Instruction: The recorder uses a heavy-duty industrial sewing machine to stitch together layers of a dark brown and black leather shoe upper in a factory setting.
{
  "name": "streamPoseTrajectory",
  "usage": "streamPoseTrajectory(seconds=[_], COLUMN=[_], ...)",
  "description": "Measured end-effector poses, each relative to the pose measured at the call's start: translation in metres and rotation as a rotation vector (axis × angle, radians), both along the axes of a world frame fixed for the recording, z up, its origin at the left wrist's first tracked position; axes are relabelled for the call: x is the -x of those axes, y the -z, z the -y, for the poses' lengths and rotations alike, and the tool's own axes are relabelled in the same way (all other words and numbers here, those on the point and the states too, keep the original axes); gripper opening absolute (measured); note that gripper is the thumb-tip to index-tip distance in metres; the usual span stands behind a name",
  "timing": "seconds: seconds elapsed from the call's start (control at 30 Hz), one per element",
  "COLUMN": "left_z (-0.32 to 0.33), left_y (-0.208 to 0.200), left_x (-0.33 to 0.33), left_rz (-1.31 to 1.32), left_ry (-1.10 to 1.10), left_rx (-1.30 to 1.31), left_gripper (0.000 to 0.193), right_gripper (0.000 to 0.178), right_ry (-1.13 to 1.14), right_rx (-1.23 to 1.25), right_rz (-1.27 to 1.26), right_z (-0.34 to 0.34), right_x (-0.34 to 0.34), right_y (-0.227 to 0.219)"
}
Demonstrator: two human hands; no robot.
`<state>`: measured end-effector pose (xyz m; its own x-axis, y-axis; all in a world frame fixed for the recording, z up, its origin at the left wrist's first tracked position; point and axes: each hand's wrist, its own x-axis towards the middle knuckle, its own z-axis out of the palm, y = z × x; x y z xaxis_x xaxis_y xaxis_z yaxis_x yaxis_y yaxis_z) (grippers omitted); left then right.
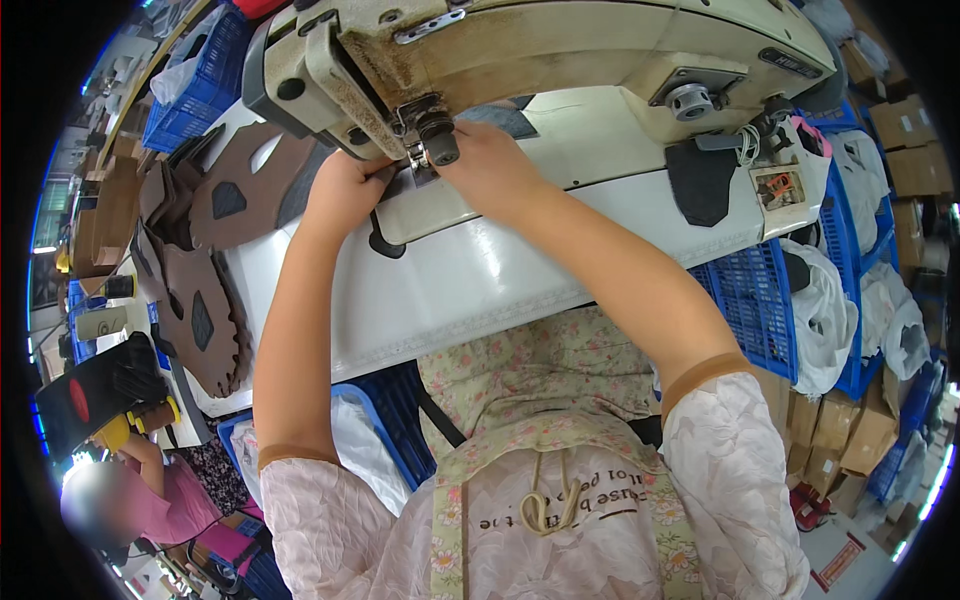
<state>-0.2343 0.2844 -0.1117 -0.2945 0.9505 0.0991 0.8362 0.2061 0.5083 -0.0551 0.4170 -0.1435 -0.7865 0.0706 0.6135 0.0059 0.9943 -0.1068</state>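
Both my hands are at the needle area of a cream sewing machine (540, 60). My left hand (340, 195) is closed, its thumb and fingers bent together just left of the presser foot (418, 158). On the other side, my right hand (485, 165) curls in close to the needle, its fingertips partly behind the machine's dark round knob (437, 137). Whatever the fingers grip is hidden. A grey flat piece (508, 121) shows behind my right hand. Left of my left hand lie brown cut pieces (245, 190) with dark grey patches.
More brown pieces (200, 320) hang over the left end of the white table (480, 270). A black cut piece (698, 185) lies at the right. Blue crates (750, 290) stand beside the table. At lower left sits another person in pink (185, 505).
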Motion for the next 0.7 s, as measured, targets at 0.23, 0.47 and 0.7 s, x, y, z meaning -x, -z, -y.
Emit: streamPoseTrajectory(seconds=[0.23, 0.47, 0.7], left_z=[0.0011, 0.0011, 0.001], left_y=[-0.0002, -0.0004, -0.0022], left_x=[-0.0021, -0.002, -0.0029], left_rz=[0.03, 0.048, 0.028], left_ry=[-0.045, -0.039, -0.031], left_rx=[0.03, 0.023, 0.006], left_gripper=[0.022, 0.025, 0.018], right_gripper=[0.011, 0.014, 0.012], right_ry=[0.01, 0.051, 0.007], right_rx=[0.031, 0.016, 0.067], right_rz=[-0.021, 0.0, -0.058], right_z=[0.0006, 0.0018, 0.0004], right_x=[0.0005, 0.0004, 0.0012], right_y=[0.0016, 0.0026, 0.0023])
